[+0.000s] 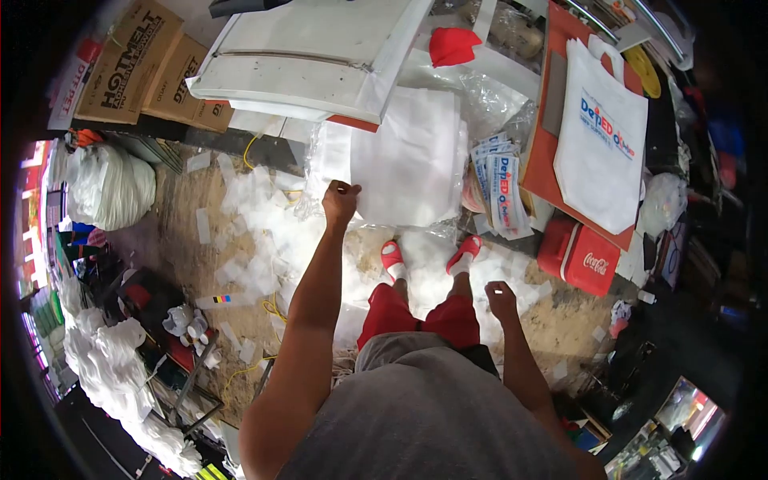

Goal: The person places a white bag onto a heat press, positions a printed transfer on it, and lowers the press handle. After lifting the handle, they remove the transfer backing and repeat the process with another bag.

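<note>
White stack: clear plastic around it.
Left hand: at stack's near-left corner, fingers curled, can't tell if gripping.
Right hand: nearer, right of stack, fingers curled, can't tell if holding anything.
Red slippers: just nearer than stack.
Printed bag: right of stack.

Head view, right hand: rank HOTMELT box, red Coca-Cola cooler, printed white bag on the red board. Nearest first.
From the right hand:
1. Red Coca-Cola cooler: just to the right, slightly forward.
2. Printed white bag: forward right, on the red board.
3. HOTMELT box: far forward left.
</note>
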`<action>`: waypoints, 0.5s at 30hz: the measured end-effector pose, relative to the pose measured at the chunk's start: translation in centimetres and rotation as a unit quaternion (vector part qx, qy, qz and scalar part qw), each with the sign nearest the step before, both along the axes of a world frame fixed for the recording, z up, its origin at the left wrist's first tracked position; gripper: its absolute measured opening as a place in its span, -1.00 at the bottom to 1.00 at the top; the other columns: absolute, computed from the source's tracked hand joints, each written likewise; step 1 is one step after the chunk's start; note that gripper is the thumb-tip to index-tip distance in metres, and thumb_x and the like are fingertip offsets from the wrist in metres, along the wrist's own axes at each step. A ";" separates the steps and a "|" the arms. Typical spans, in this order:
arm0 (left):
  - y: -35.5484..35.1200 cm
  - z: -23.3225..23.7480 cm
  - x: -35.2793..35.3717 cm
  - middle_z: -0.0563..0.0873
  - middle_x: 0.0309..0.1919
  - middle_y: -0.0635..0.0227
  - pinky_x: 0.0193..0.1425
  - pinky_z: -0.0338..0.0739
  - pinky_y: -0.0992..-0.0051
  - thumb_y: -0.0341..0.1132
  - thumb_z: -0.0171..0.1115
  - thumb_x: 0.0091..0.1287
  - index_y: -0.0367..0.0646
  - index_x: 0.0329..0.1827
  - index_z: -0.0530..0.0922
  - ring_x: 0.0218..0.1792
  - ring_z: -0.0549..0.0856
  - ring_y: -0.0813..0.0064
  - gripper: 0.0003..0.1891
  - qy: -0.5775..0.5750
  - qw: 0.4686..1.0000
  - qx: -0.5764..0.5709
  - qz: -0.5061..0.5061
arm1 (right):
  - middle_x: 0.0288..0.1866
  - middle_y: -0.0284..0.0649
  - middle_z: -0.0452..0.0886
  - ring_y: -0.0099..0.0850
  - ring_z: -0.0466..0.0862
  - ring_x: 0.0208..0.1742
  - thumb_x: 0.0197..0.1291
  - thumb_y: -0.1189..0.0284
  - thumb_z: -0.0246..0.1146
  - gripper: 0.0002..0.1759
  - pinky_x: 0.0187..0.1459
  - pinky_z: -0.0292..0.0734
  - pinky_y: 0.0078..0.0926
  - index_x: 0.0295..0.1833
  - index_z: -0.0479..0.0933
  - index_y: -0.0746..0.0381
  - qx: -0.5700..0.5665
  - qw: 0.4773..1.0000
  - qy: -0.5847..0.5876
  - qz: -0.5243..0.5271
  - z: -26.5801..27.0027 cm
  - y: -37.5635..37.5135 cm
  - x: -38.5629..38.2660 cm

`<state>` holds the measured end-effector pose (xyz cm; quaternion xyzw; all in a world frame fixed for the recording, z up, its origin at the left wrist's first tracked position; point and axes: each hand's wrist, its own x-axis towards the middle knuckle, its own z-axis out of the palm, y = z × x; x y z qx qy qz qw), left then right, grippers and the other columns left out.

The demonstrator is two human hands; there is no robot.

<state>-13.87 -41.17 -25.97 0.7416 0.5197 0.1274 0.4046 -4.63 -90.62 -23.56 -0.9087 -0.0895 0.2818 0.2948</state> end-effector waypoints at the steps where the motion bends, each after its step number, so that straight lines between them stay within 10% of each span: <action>1: -0.4 0.8 -0.1 0.72 -0.41 0.18 -0.31 0.61 0.33 -0.25 0.50 0.14 -0.26 -0.12 0.61 -0.45 0.68 0.29 -0.66 -0.054 0.991 -0.113 0.052 | -0.19 -0.13 0.73 -0.30 0.72 -0.09 0.25 0.17 0.31 -0.65 0.01 0.60 -0.35 -0.11 0.62 0.27 0.020 1.000 0.007 0.001 -0.2 0.8 0.2; 6: -1.7 1.8 -3.6 0.70 -0.22 0.34 -0.16 0.61 0.49 -0.36 0.26 0.41 -0.25 0.08 0.54 -0.27 0.67 0.51 -0.75 -0.312 0.798 -0.509 0.078 | 0.12 -0.26 0.56 -0.35 0.62 0.00 0.36 -0.07 0.18 -0.39 -0.01 0.58 -0.25 0.28 0.39 0.15 0.217 0.866 0.363 -0.267 3.1 9.6 3.1; 9: -5.0 8.1 -5.8 0.70 -0.13 0.34 -0.05 0.61 0.50 -0.36 0.12 0.49 -0.21 0.05 0.56 -0.17 0.69 0.53 -0.82 -0.316 0.762 -0.562 0.053 | 0.20 -0.18 0.50 -0.33 0.57 0.11 0.34 -0.16 0.16 -0.29 0.06 0.56 -0.21 0.31 0.34 0.18 0.295 0.786 0.455 -0.295 4.7 14.0 5.0; 12: -6.7 8.7 -10.2 0.61 0.16 0.11 0.19 0.61 0.33 -0.41 0.10 0.48 -0.32 0.42 0.23 0.09 0.67 0.32 -0.51 -0.235 0.795 -0.558 0.043 | 0.25 -0.13 0.49 -0.27 0.55 0.18 0.32 0.03 0.26 -0.33 0.13 0.53 -0.15 0.37 0.31 0.20 0.414 0.728 0.496 -0.228 4.7 16.5 5.8; 15: -7.6 11.9 -12.1 0.64 0.04 -0.02 0.07 0.67 0.27 -0.53 0.23 0.33 -0.20 0.51 0.05 -0.01 0.70 0.25 -0.27 -0.270 0.775 -0.568 0.064 | 0.22 -0.11 0.55 -0.34 0.65 0.07 0.04 0.66 0.32 -0.08 0.04 0.63 -0.23 0.54 0.12 0.23 0.273 0.916 0.292 -0.013 12.1 18.5 5.7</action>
